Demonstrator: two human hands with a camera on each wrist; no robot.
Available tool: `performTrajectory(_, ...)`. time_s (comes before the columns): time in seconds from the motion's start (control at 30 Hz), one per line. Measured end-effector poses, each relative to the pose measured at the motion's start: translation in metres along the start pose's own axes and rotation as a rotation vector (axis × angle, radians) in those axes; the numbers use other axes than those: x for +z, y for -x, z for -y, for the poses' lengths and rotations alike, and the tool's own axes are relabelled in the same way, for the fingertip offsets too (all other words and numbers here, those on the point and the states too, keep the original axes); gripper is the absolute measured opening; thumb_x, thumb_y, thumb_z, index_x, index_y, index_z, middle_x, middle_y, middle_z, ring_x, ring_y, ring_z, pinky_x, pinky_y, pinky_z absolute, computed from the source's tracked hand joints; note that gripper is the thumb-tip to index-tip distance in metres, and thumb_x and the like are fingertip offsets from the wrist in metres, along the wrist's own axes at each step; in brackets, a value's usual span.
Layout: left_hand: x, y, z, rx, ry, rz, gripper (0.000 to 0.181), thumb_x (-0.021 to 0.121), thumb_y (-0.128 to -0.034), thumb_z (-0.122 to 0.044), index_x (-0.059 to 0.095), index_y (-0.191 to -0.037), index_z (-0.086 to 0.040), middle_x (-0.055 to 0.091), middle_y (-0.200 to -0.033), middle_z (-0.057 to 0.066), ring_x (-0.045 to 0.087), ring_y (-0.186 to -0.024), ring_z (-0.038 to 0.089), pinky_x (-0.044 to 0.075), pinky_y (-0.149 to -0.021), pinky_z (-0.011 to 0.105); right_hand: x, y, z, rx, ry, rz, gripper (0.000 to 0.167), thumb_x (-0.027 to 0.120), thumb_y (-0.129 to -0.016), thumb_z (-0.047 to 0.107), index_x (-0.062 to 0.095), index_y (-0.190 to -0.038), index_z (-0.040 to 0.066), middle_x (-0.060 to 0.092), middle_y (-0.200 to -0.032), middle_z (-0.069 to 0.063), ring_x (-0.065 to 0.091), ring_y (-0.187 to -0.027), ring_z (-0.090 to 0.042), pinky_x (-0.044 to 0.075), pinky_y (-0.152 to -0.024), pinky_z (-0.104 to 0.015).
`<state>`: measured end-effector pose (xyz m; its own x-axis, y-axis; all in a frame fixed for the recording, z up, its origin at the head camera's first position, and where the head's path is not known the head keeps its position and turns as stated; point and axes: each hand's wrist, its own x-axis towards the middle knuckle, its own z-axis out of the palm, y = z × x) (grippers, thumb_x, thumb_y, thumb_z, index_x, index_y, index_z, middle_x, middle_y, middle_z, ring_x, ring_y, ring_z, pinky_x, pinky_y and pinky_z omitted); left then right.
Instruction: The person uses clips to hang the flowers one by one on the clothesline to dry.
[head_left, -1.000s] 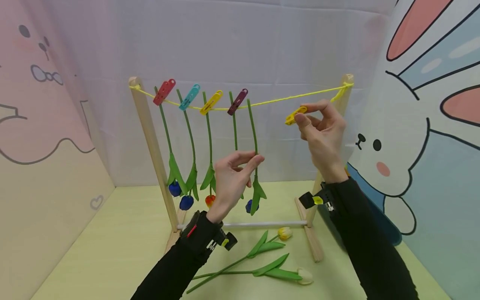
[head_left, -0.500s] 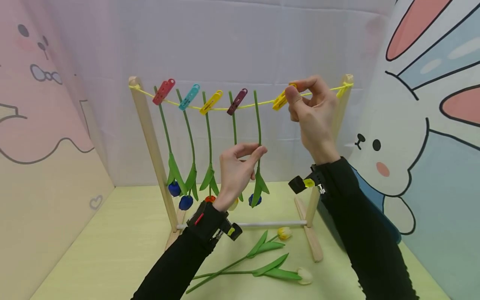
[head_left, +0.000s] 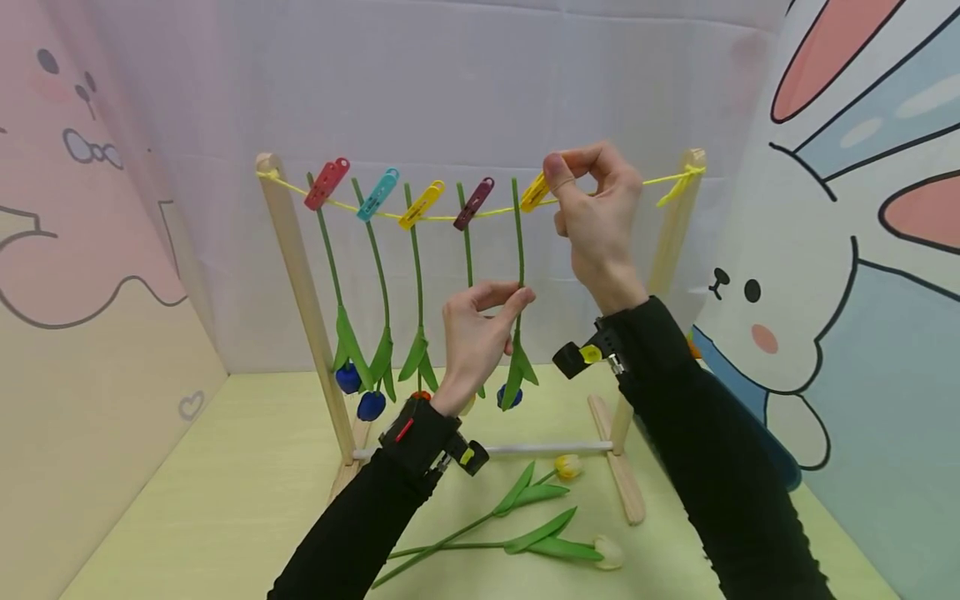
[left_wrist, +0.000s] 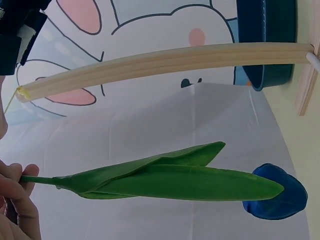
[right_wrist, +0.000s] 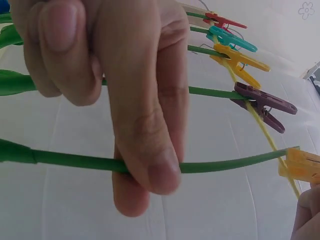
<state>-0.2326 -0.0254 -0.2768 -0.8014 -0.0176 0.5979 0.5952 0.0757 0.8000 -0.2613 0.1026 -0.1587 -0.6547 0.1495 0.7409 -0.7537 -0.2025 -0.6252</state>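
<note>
My left hand pinches the green stem of an upside-down blue tulip between thumb and fingers. In the left wrist view the flower head hangs beyond its long leaves. My right hand pinches a yellow clothespin at the yellow string, just right of the stem's cut end. In the right wrist view that clothespin overlaps both string and stem tip; whether its jaws enclose the stem I cannot tell.
Red, turquoise, yellow and maroon clothespins hold tulips on the string to the left. Wooden posts carry the string. Two tulips, one yellow and one white, lie on the table. A dark blue bin stands at right.
My right hand has moved up and left, bringing the yellow clothespin to the string beside the stem. My left hand has raised the tulip slightly, moving its stem end right and above the string.
</note>
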Motion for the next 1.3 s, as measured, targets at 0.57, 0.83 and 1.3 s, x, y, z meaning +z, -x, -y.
performTrajectory(0.57,0.001,-0.004,-0.001,0.017,-0.009,0.009,0.021,0.069,-0.0963,-0.016,0.074,-0.111,-0.002,0.077,-0.102,0.018,0.047,-0.037,0.015,0.046,-0.043,0.027,0.003,0.005,-0.001,0.087,0.094,0.028,0.017,0.069,-0.094,0.007,0.064,-0.08,0.015,0.053,-0.075,-0.001,0.031,-0.042,-0.009,0.026,-0.041,-0.019)
performTrajectory(0.83,0.0,-0.006,0.0,0.023,-0.031,0.011,0.019,0.069,-0.0959,-0.015,0.075,-0.108,-0.001,0.078,-0.1,0.018,0.047,-0.036,0.015,0.045,-0.041,0.025,0.004,0.006,-0.003,0.092,0.12,0.015,0.016,0.07,-0.093,0.005,0.065,-0.081,0.014,0.055,-0.073,0.002,0.031,-0.04,-0.008,0.028,-0.041,-0.019)
performTrajectory(1.3,-0.002,0.013,0.003,0.156,-0.106,0.008,0.036,0.067,-0.0976,-0.016,0.066,-0.13,-0.002,0.077,-0.093,0.02,0.057,-0.04,0.027,0.048,-0.044,0.024,-0.016,0.019,0.001,0.071,0.261,0.128,0.033,0.066,-0.097,0.009,0.063,-0.128,-0.004,0.064,-0.1,0.005,0.028,-0.035,-0.009,0.028,-0.039,-0.021)
